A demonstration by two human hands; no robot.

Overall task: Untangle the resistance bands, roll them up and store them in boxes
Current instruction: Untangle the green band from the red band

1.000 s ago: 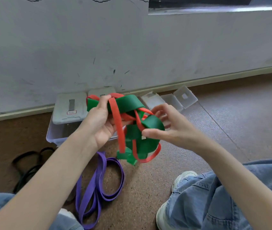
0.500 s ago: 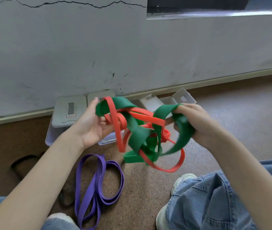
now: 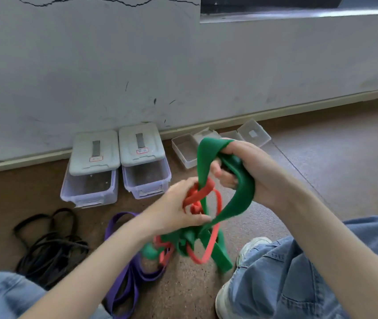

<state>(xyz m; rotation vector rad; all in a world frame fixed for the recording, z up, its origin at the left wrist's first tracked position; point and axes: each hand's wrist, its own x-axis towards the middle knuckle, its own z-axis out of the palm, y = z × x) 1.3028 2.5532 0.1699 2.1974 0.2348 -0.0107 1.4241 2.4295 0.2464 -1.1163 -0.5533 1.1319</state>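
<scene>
Clearly early: a green band (image 3: 238, 196) is gripped in the right hand (image 3: 248, 171), its tangle with the red band (image 3: 203, 194) pinched by left hand (image 3: 181, 210) fingers. Nothing is rolled; the storage boxes (image 3: 145, 162) appear empty.

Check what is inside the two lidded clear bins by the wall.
Both lidded clear bins look empty through their clear fronts; no band shows inside. Their grey lids cover the rear part, so that portion cannot be checked.
</scene>
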